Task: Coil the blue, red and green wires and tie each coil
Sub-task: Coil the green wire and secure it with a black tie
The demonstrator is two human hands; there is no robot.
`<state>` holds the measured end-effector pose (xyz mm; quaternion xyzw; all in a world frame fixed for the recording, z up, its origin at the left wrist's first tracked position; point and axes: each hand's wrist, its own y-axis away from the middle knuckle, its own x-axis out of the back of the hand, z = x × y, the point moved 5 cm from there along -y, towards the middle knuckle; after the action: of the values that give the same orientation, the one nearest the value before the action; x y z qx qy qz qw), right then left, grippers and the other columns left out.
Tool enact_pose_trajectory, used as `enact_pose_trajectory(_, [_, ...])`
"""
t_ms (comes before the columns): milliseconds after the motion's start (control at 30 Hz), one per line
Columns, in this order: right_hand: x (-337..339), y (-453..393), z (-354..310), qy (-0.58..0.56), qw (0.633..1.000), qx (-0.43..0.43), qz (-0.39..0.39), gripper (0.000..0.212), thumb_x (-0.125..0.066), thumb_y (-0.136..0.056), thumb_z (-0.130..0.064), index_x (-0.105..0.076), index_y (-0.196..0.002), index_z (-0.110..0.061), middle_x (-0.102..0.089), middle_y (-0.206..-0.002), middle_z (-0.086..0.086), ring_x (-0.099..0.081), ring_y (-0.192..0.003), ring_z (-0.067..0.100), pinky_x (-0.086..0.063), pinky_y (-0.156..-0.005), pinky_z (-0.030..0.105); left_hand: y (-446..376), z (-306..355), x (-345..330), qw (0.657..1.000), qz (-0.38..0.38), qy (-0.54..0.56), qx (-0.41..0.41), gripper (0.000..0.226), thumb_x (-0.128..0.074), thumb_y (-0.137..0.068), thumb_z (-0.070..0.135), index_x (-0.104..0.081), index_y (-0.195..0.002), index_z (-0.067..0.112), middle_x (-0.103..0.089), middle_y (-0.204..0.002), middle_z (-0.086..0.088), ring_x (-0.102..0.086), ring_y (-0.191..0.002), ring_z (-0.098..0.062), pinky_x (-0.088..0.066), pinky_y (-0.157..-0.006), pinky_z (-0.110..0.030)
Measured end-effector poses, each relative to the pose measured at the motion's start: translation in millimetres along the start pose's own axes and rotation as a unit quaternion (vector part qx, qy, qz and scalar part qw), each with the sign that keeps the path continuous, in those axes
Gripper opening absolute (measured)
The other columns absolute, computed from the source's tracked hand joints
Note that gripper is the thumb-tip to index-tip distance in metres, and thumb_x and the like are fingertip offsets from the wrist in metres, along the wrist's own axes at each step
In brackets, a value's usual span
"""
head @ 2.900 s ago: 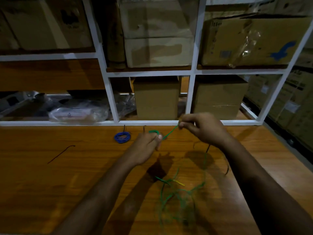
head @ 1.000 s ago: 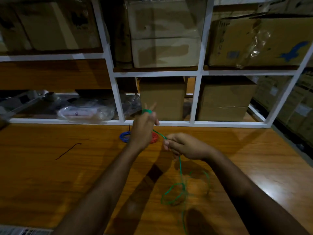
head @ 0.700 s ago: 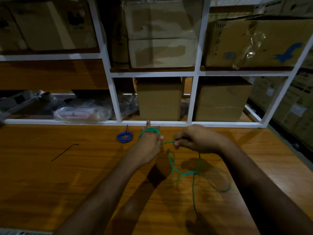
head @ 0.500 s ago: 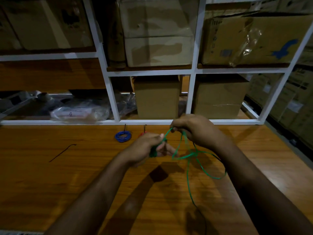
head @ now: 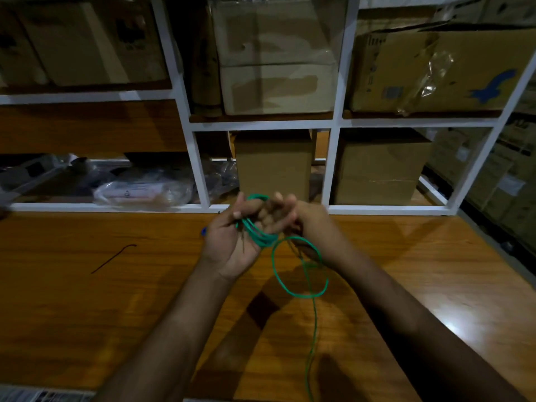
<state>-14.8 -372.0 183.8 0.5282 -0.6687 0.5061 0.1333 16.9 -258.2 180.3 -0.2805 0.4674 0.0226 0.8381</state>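
The green wire (head: pixel 300 294) is partly wound in several turns around the fingers of my left hand (head: pixel 232 242), palm turned up above the table. My right hand (head: pixel 307 224) is close behind it, fingers curled, holding the wire where it leaves the coil. A loose green loop hangs below my right wrist, and its tail trails down over the table toward the near edge. Only a sliver of the blue coil (head: pixel 204 231) shows behind my left hand. The red wire is hidden.
A thin dark tie wire (head: pixel 111 259) lies on the wooden table (head: pixel 72 300) at left. Behind the table stands a white shelf frame (head: pixel 200 169) with cardboard boxes (head: pixel 272 163) and plastic bags (head: pixel 142 192).
My left hand has turned palm up with more green turns around its fingers. My right hand has come in close behind it, and the hanging loop is shorter.
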Motion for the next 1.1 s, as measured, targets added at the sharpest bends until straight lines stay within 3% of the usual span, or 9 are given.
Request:
enact_pose_trajectory(133, [-35.0,12.5,-2.1,-0.193,0.962,-0.088,-0.171,0.016,-0.050,-0.094,0.000,-0.059,-0.097,-0.013,-0.065,-0.073,-0.003,-0.060,-0.060,0.003,-0.047,-0.058,0.023,-1.8,24.2,7.5,0.989,0.088,0.022,-0.119,0.038,-0.040,-0.101,0.022,-0.054,-0.071,0.003,-0.043,-0.140,-0.039,-0.033,-0.137,-0.051,-0.029,-0.114,-0.059])
enact_pose_trajectory(267, [-38.8,24.0,-4.9,-0.328,0.900,-0.127,-0.256,0.018,-0.048,-0.095,0.009,-0.057,-0.100,-0.005,-0.061,-0.064,-0.007,-0.055,-0.055,0.005,-0.043,-0.055,0.018,3.8,36.0,20.6,0.919,0.243,-0.263,-0.167,0.041,-0.037,-0.098,0.032,-0.049,-0.062,0.016,-0.051,-0.141,-0.023,-0.045,-0.135,-0.031,-0.032,-0.114,-0.045])
enact_pose_trajectory(367, [-35.2,31.4,-6.3,-0.222,0.900,-0.123,-0.354,0.012,-0.056,-0.094,-0.004,-0.062,-0.104,-0.005,-0.064,-0.079,0.009,-0.058,-0.065,0.011,-0.045,-0.058,0.020,15.1,44.1,23.2,0.705,0.325,-0.612,-0.152,0.039,-0.033,-0.105,0.025,-0.047,-0.070,0.014,-0.059,-0.134,-0.006,-0.059,-0.096,-0.004,-0.043,-0.083,-0.022])
enact_pose_trajectory(467, [-18.6,26.2,-2.2,-0.023,0.948,-0.084,-0.306,0.009,-0.059,-0.095,-0.020,-0.067,-0.099,-0.020,-0.066,-0.076,-0.005,-0.056,-0.064,0.000,-0.044,-0.062,0.018,17.0,37.7,25.5,0.433,0.273,-0.859,-0.027,0.038,-0.037,-0.105,0.027,-0.056,-0.074,0.019,-0.065,-0.102,-0.007,-0.059,-0.091,-0.023,-0.043,-0.073,-0.033])
enact_pose_trajectory(567, [1.4,21.0,-1.1,0.224,0.946,-0.014,-0.233,0.013,-0.057,-0.095,-0.039,-0.066,-0.104,-0.036,-0.064,-0.094,-0.012,-0.054,-0.098,0.009,-0.043,-0.090,0.038,17.6,17.6,37.3,0.358,0.199,-0.905,0.112,0.038,-0.038,-0.105,0.030,-0.061,-0.079,0.013,-0.066,-0.102,-0.014,-0.058,-0.101,-0.028,-0.045,-0.085,-0.038])
enact_pose_trajectory(667, [10.7,21.8,-0.3,0.380,0.915,0.090,-0.098,0.014,-0.068,-0.085,-0.040,-0.068,-0.099,-0.040,-0.058,-0.115,-0.007,-0.045,-0.119,0.023,-0.037,-0.097,0.050,22.7,4.9,39.4,0.481,0.170,-0.839,0.191,0.043,-0.040,-0.105,0.028,-0.061,-0.072,0.013,-0.063,-0.074,0.003,-0.059,-0.074,-0.006,-0.041,-0.069,-0.027])
enact_pose_trajectory(867, [1.7,29.0,7.1,0.400,0.902,0.161,0.025,0.010,-0.068,-0.086,-0.024,-0.068,-0.096,-0.027,-0.055,-0.098,0.002,-0.046,-0.093,0.023,-0.037,-0.071,0.039,27.0,-12.7,23.9,0.908,0.060,-0.350,0.221,0.037,-0.039,-0.102,0.025,-0.049,-0.069,0.010,-0.068,-0.094,-0.019,-0.066,-0.098,-0.034,-0.047,-0.096,-0.044])
enact_pose_trajectory(967, [0.5,26.6,13.4,0.291,0.948,0.115,0.054,0.009,-0.065,-0.086,-0.027,-0.071,-0.093,-0.024,-0.059,-0.091,0.000,-0.049,-0.082,0.019,-0.037,-0.066,0.035,20.2,-6.9,7.1,0.985,0.011,-0.117,0.125,0.041,-0.032,-0.105,0.025,-0.057,-0.080,0.004,-0.060,-0.110,-0.030,-0.054,-0.118,-0.043,-0.024,-0.114,-0.054])
enact_pose_trajectory(1100, [-18.4,23.2,5.7,0.083,0.994,0.041,0.051,0.010,-0.077,-0.078,-0.020,-0.071,-0.085,-0.019,-0.068,-0.080,-0.002,-0.051,-0.072,0.013,-0.044,-0.063,0.034,6.3,3.3,1.8,0.999,0.047,-0.007,-0.005,0.040,-0.035,-0.105,0.020,-0.058,-0.081,-0.003,-0.049,-0.131,-0.040,-0.037,-0.136,-0.049,-0.017,-0.119,-0.056])
